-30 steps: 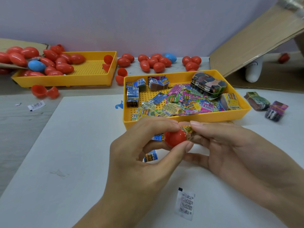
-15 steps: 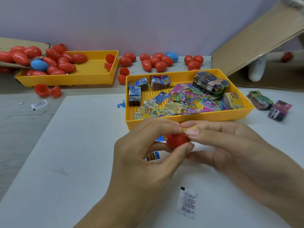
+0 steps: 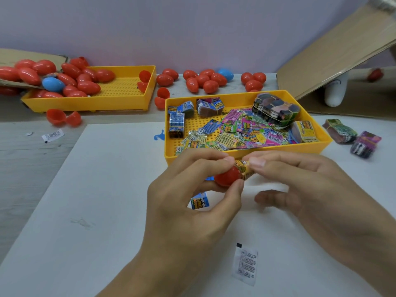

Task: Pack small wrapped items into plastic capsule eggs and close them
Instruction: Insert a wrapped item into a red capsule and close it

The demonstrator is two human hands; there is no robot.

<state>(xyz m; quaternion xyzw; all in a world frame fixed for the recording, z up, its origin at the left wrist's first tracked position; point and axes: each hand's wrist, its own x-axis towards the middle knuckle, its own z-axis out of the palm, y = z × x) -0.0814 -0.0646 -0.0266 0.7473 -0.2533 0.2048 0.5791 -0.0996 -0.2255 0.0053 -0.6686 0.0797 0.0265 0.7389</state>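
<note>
Pinched between left hand (image 3: 192,202) thumb and fingers, the red egg half (image 3: 226,176) sat just above the table (image 3: 85,211); the right hand (image 3: 304,189) gripped a wrapped item (image 3: 244,168) at its mouth. Pushing it fully inside before capping seemed wise. Beyond lay the yellow tray (image 3: 246,154).

Looks like a small hand-packing workstation, home or small-shop setup, not a factory line. Evidence: white surface (image 3: 111,189) against a plain lilac wall (image 3: 192,28), two yellow perforated sorting trays, one (image 3: 128,101) part-filled with red capsule eggs (image 3: 70,78), the other (image 3: 246,154) with printed wrapped packets (image 3: 246,129). More eggs loose along the wall, cardboard box flap (image 3: 334,50) at right, stray paper sachet (image 3: 245,263).
</note>
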